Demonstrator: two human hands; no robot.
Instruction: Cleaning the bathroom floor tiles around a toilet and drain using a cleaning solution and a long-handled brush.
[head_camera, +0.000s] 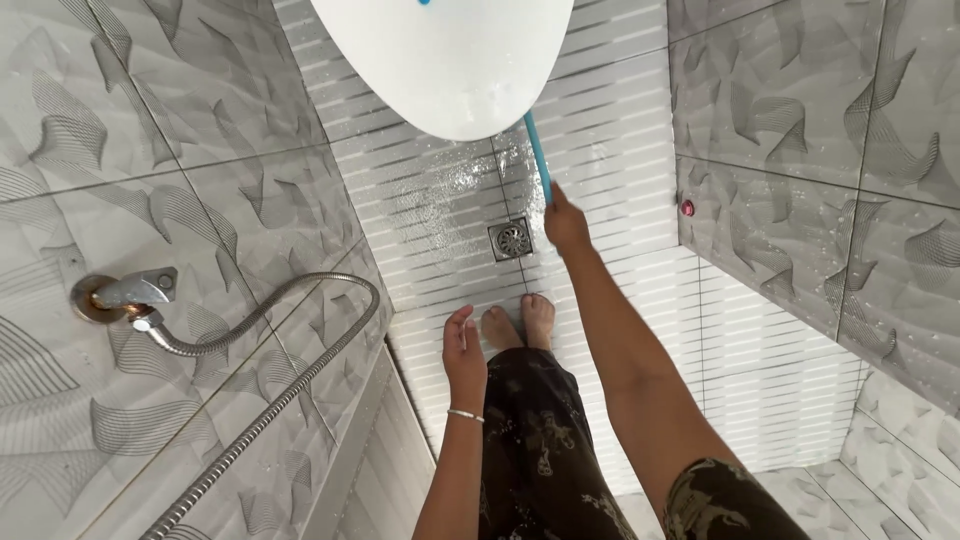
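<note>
My right hand (566, 222) reaches forward and grips a thin blue handle (538, 152), which runs up behind the rim of a white toilet bowl (450, 60) at the top of the head view. The far end of the handle is hidden by the bowl. My left hand (463, 355) hangs beside my leg with fingers apart and holds nothing; a thin bracelet sits on its wrist. My bare feet (520, 322) stand on the wet white striped floor tiles (420, 210), just behind a square metal floor drain (511, 239).
On the left grey patterned wall are a metal tap (130, 295) and a flexible metal hose (290, 385) running down along it. Grey patterned tiles cover the right wall (820, 180), with a small red knob (687, 208) on it.
</note>
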